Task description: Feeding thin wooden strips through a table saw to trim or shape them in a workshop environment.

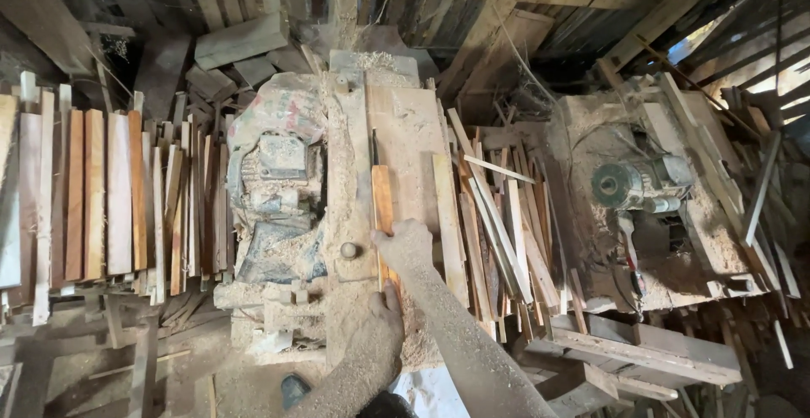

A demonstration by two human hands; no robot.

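Two dusty hands press one orange wood strip [382, 207]: right hand [407, 245] flat on top, left hand [378, 321] closed at its near end.

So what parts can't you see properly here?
Head view, the only one:
- Near end of the orange strip: covered by the right hand and left hand.
- Saw blade: too thin and dusty to make out in the table slot.
- Motor: half buried in sawdust.
- Blue thing by the floor: cut off by the arm and bottom edge.
- Upper right corner: too dark.
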